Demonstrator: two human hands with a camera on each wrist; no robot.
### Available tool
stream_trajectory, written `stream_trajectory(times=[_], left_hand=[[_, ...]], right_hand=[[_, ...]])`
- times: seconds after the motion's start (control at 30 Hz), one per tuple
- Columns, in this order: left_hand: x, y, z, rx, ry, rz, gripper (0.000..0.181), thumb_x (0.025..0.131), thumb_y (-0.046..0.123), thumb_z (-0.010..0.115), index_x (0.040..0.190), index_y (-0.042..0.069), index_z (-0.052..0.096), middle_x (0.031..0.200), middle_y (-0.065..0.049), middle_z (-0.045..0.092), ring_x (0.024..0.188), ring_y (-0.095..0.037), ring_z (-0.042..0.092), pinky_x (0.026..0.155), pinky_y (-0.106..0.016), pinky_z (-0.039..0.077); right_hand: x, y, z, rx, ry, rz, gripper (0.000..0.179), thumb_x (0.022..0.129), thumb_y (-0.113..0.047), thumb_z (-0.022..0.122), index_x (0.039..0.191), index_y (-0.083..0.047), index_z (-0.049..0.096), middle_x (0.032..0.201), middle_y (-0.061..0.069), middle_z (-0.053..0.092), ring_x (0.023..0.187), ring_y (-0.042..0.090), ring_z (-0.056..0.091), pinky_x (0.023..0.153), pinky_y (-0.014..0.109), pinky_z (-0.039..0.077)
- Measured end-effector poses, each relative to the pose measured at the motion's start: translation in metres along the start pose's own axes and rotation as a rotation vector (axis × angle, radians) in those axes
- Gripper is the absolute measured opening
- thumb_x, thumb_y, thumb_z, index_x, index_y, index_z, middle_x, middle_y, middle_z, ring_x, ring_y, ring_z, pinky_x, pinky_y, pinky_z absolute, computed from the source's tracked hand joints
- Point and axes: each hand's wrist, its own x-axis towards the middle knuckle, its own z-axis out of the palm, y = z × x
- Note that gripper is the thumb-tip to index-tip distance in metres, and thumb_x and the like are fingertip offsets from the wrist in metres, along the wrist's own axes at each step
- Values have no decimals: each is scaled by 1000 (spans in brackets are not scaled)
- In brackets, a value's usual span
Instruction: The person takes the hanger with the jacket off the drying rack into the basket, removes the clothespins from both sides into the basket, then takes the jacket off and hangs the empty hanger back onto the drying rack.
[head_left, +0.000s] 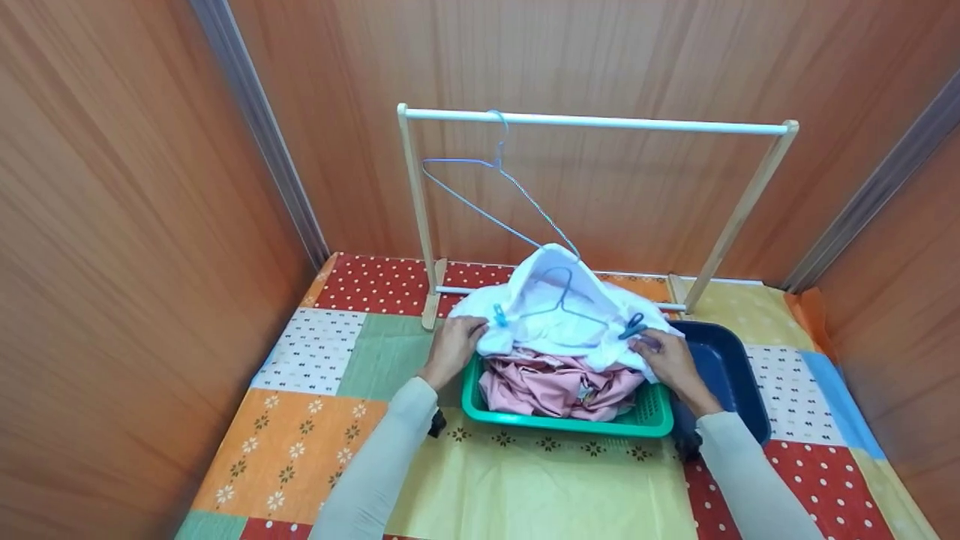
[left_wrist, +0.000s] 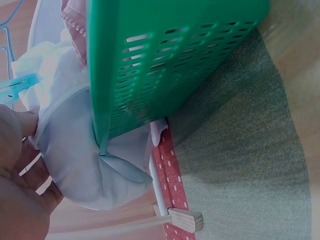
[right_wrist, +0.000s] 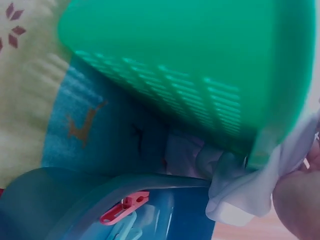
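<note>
A white garment (head_left: pixel 551 330) lies spread over the back of a green basket (head_left: pixel 562 426), draping past its sides. A blue hanger (head_left: pixel 564 296) shows at the garment's opening. My left hand (head_left: pixel 454 346) pinches the garment's left side beside a light-blue clothespin (head_left: pixel 500 315); in the left wrist view cloth hangs by the fingers (left_wrist: pixel 37 172). On the other side, my right hand (head_left: pixel 667 360) pinches the cloth below a dark teal clothespin (head_left: pixel 634 326). Bunched pink cloth (head_left: pixel 555 386) fills the basket's front.
Behind the basket stands a rack with a white rod (head_left: pixel 600 121) on wooden legs. A second blue hanger (head_left: pixel 480 160) hangs from it on the left. A navy tray (head_left: pixel 739 375) sits right of the basket, holding a red clothespin (right_wrist: pixel 124 207) and light-blue ones.
</note>
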Motion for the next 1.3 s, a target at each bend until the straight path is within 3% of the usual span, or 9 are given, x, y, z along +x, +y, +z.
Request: stream_trajectory(times=[0.13, 0.27, 0.4, 0.6, 0.77, 0.9, 1.1, 1.2, 1.3], left_hand=[[-2, -1, 1, 7, -2, 12, 22, 98, 20, 61, 113, 12, 75, 109, -5, 75, 104, -21, 70, 89, -40, 56], [-3, -2, 1, -4, -3, 31, 23, 98, 20, 60, 114, 11, 74, 112, -6, 75, 105, -21, 70, 90, -39, 56], [-1, -1, -1, -14, 9, 41, 22, 98, 19, 60, 114, 11, 74, 111, -6, 75, 106, -22, 70, 90, -40, 56], [-1, -3, -2, -11, 6, 32, 23, 98, 19, 60, 115, 12, 74, 113, -5, 74, 107, -21, 70, 91, -40, 56], [-1, -3, 0, -2, 12, 39, 22, 98, 18, 61, 114, 11, 74, 111, -6, 75, 105, -22, 70, 89, -40, 56], [-4, -3, 2, 6, 28, 51, 22, 98, 18, 61, 113, 10, 75, 109, -6, 75, 103, -22, 71, 88, -40, 57], [-7, -2, 1, -4, -10, 30, 22, 98, 19, 60, 114, 11, 74, 110, -4, 75, 103, -20, 70, 89, -40, 57], [-5, -1, 0, -11, -5, 35, 23, 99, 19, 60, 115, 11, 73, 111, -5, 75, 104, -21, 70, 90, -40, 56], [-5, -1, 0, -3, -1, 27, 23, 99, 20, 59, 115, 12, 73, 112, -5, 75, 106, -21, 70, 91, -40, 56]], right_hand=[[-2, -6, -6, 28, 5, 32, 38, 94, -33, 67, 122, -8, 65, 124, 16, 65, 119, 33, 56, 104, 55, 42], [0, -14, -15, 64, 71, -52, 44, 92, -22, 70, 132, -8, 60, 126, 16, 64, 120, 34, 55, 106, 55, 39], [5, -22, -24, 64, 84, -163, 43, 93, -18, 68, 134, -8, 60, 126, 17, 65, 119, 34, 57, 106, 55, 40], [8, -24, -26, 69, 9, -182, 44, 97, -18, 62, 139, -6, 55, 132, 18, 62, 118, 36, 58, 104, 58, 43], [7, -24, -26, 32, 26, -204, 36, 96, -13, 62, 132, -6, 62, 125, 15, 65, 113, 33, 62, 98, 55, 49], [6, -26, -26, 9, 50, -228, 30, 95, -11, 64, 124, -7, 66, 120, 13, 70, 110, 31, 66, 94, 42, 54], [4, -28, -25, 26, 135, -199, 22, 91, -16, 70, 112, -11, 74, 106, 9, 75, 96, -1, 64, 82, 1, 43], [4, -29, -24, 72, 197, -185, 18, 89, -15, 72, 106, -10, 76, 100, 10, 76, 88, -12, 59, 78, 0, 42], [4, -30, -23, 111, 245, -176, 16, 89, -14, 72, 102, -8, 77, 97, 13, 75, 83, -12, 58, 76, 1, 45]])
